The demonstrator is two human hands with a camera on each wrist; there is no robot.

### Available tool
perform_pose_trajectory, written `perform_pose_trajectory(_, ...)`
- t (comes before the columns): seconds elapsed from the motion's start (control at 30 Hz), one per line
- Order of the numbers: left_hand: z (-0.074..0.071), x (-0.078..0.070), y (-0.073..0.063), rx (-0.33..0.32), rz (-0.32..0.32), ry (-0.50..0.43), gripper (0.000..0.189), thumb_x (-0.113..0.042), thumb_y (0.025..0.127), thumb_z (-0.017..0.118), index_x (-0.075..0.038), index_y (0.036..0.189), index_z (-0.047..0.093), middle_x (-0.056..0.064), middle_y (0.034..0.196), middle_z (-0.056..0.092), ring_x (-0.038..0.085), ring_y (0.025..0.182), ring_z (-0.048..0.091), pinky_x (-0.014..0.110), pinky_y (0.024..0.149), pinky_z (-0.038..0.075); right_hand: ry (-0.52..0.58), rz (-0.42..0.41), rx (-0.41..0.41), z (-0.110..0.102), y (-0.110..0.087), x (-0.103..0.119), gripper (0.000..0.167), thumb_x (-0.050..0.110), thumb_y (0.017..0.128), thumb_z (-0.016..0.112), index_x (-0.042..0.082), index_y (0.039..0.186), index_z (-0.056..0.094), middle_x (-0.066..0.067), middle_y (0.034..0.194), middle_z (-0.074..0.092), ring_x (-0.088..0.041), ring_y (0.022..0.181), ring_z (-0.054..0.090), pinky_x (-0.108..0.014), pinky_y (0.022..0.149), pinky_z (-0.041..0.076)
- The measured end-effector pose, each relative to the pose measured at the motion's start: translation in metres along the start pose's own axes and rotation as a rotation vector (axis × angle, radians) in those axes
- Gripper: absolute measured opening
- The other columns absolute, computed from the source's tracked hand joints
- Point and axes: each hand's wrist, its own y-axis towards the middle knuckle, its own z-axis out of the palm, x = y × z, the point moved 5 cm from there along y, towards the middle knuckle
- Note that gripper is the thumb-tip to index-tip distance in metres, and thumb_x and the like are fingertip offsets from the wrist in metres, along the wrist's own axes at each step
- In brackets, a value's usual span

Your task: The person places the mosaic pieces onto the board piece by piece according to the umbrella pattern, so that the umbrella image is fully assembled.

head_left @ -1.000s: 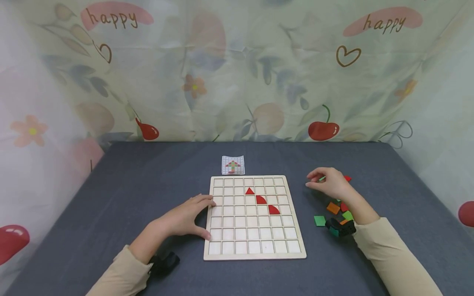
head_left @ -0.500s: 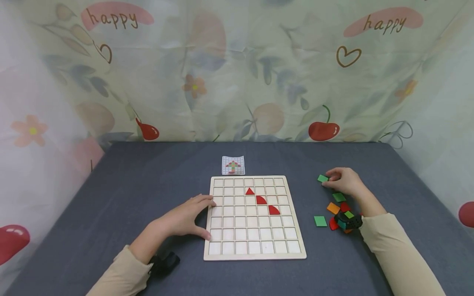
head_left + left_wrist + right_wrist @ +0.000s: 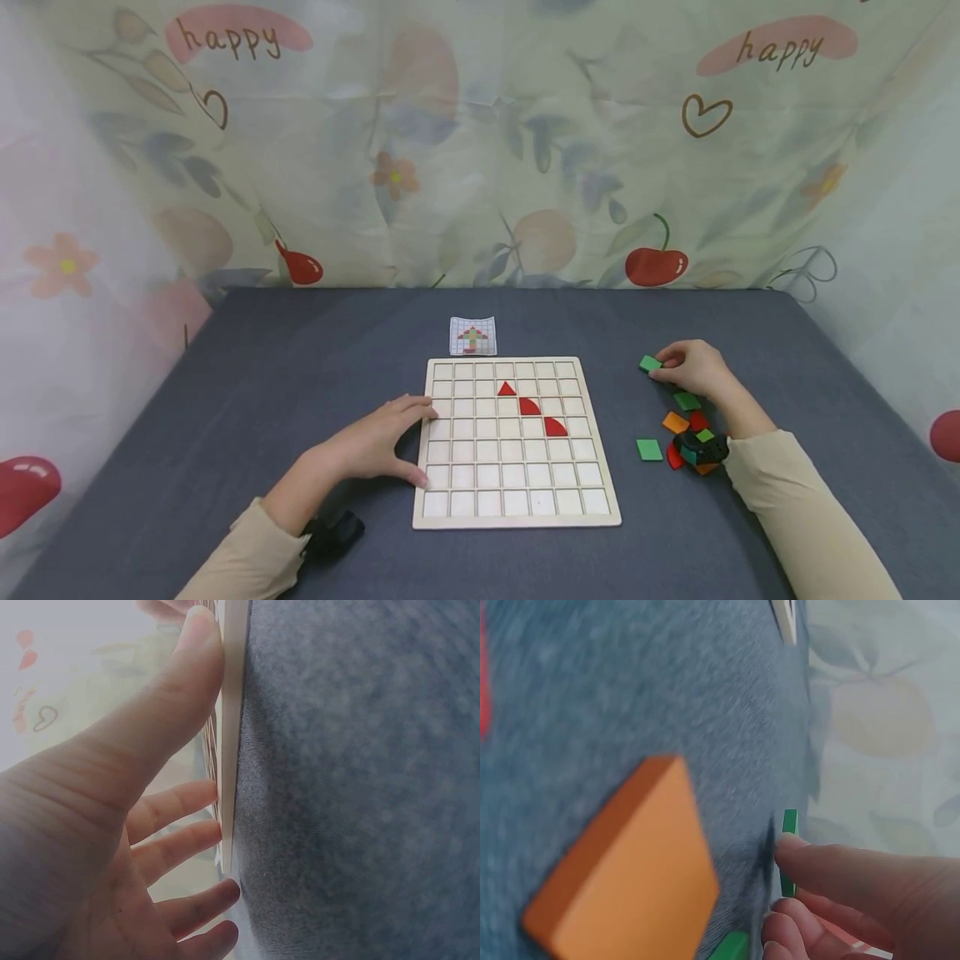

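Note:
My right hand (image 3: pixel 693 367) pinches a green square tile (image 3: pixel 649 364) by its edge, to the right of the board's far corner. In the right wrist view the green tile (image 3: pixel 789 851) stands out between thumb and finger, close over the cloth. My left hand (image 3: pixel 375 442) lies spread along the left edge of the pale wooden grid board (image 3: pixel 517 523). Its thumb (image 3: pixel 196 634) and fingertips touch the board's rim. On the grid are a red triangle (image 3: pixel 506 389) and two red quarter-circles, one of them (image 3: pixel 529 407) nearer the triangle.
Beside my right wrist lie an orange tile (image 3: pixel 675 422), a green tile (image 3: pixel 686 402), a red piece (image 3: pixel 698 420) and others partly under the black wrist camera (image 3: pixel 701 448). Another green square (image 3: pixel 649 450) lies closer to the board. A pattern card (image 3: pixel 472 337) lies behind the board.
My right hand has shifted right and now holds the green tile by its edge, its face showing; the tile then moved slightly left. The left hand and board have stayed put.

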Motion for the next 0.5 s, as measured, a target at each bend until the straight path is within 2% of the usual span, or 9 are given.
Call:
perform_pose_trajectory(0.23,0.0,0.0,0.0,0.0,0.017,-0.005,0.085,-0.048,0.067,0.079,-0.008,0.133,0.045,0.015,0.148,0.033,0.043,0.139,0.024,0.056,0.109,0.027,0.021,-0.043,0.005,0.003,-0.004,0.014,0.037,0.021,0.085,0.066,-0.005,0.111,0.063,-0.022,0.099,0.064,-0.026,0.083,0.059,-0.028,0.065,0.048)
perform_pose_trajectory(0.5,-0.001,-0.001,0.0,-0.003,0.022,-0.005,0.085,-0.046,0.067,0.079,-0.007,0.134,0.045,0.015,0.148,0.034,0.043,0.139,0.025,0.056,0.109,0.028,0.032,-0.122,0.022,0.013,-0.011,0.042,0.035,0.019,0.086,0.066,-0.003,0.113,0.063,-0.023,0.106,0.065,-0.033,0.094,0.062,-0.037,0.072,0.052)
